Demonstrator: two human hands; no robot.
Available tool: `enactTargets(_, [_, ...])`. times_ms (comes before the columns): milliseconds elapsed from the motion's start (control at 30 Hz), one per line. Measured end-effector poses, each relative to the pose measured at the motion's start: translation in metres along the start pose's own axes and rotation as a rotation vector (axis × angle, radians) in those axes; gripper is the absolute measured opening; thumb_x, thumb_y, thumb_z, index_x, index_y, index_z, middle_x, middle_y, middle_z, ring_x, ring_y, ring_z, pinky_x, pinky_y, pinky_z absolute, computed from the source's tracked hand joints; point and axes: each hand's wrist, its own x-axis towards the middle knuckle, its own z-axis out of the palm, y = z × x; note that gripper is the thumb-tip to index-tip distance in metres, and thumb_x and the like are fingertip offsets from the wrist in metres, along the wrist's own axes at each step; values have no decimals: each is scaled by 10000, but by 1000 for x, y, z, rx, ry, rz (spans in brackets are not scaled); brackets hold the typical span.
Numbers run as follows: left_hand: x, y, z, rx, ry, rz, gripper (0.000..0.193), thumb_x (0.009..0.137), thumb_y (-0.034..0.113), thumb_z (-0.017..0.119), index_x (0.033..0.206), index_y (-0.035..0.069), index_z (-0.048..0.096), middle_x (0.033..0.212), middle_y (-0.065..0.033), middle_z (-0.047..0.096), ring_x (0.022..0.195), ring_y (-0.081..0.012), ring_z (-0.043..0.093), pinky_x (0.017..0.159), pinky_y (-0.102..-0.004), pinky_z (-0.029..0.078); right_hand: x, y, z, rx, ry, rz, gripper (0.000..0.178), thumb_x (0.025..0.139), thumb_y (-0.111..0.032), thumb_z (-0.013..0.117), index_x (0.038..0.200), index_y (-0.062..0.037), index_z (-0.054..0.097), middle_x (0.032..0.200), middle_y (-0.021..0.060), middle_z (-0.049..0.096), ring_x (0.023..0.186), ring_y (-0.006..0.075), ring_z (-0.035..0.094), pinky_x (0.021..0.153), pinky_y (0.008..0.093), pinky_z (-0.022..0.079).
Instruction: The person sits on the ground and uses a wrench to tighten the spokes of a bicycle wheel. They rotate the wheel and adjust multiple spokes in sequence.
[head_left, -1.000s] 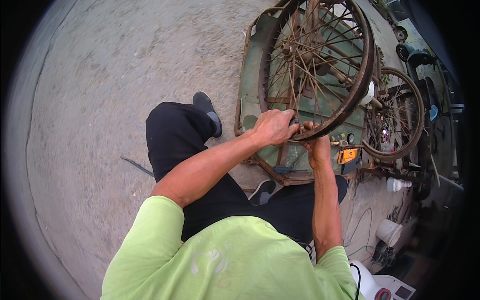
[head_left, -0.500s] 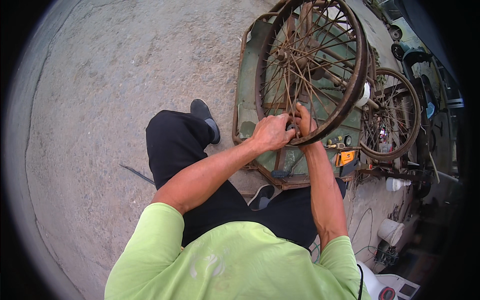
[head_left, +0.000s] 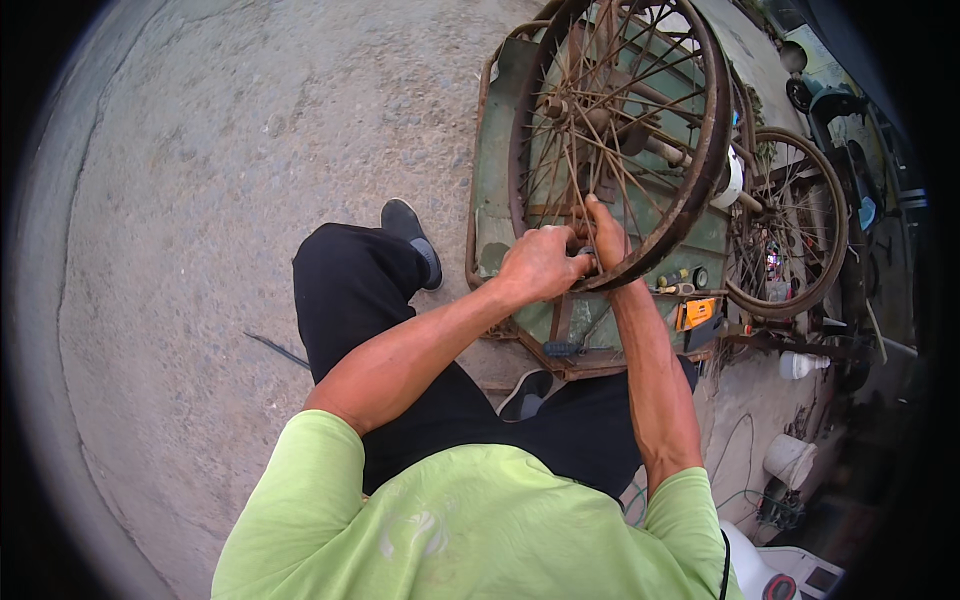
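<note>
A rusty spoked wheel (head_left: 722, 150) stands upright before me, mounted on an axle over a green metal panel. At the near, lower part of its rim, both hands work among the spokes. My left hand (head_left: 545, 264) comes from the left side, its thumb and fingers closed on a small round dark metal piece, perhaps a spoke wrench (head_left: 587, 252), at the foot of a spoke. My right hand (head_left: 609, 238) reaches through from behind the rim, its fingers bent around the spokes beside that piece. What its fingertips grip is partly hidden.
The green panel (head_left: 490, 215) has a rusty frame. On its right lie a screwdriver (head_left: 677, 289), a tape roll (head_left: 700, 276) and an orange-and-black packet (head_left: 695, 314). A dark-blue handle (head_left: 562, 349) rests near its front edge. Another spoked wheel (head_left: 830, 235) and a white bucket (head_left: 790, 460) stand right.
The wheel has turned or shifted slightly, its spokes a little further left. Both hands keep their place at the rim, with only small finger movements.
</note>
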Motion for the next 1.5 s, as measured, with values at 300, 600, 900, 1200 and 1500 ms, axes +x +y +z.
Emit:
enactTargets(300, [3,16,-9,-147,-126,-147,454,887,329,734,1186,-13,722,973,-170,757,893,-264,706,826,-395,537,9,5,-3,-12,71,-5,630,1037,-610,508,1115,-5,666,823,75,697,699,173,624,668,318,484])
enactTargets(600, [-2,15,-3,-223,-78,-204,417,924,338,734,1116,-32,733,886,-121,731,791,-191,661,722,-376,509,7,4,1,-37,52,-29,670,1022,-653,496,1033,-1,647,860,84,621,786,205,577,757,389,469])
enactTargets(900, [3,3,-3,-244,-239,-294,370,1013,297,691,1085,-63,731,882,-93,722,706,-124,635,607,-325,478,1,-2,4,-5,56,14,670,1011,-662,516,1053,-3,632,849,98,627,782,214,594,730,424,481])
enactTargets(1200, [-2,-4,11,-114,-49,-122,379,955,316,724,948,-61,689,800,-101,672,741,-162,610,655,-351,489,14,18,0,-76,122,-102,676,1045,-643,465,1047,-13,709,791,65,689,692,154,597,655,332,472])
enactTargets(1500, [-6,0,-11,-71,-211,-39,469,958,366,650,1062,-90,685,939,-269,711,892,-360,702,807,-467,512,8,18,8,177,74,-52,617,1048,-629,482,968,-46,667,715,15,617,608,134,537,564,308,423])
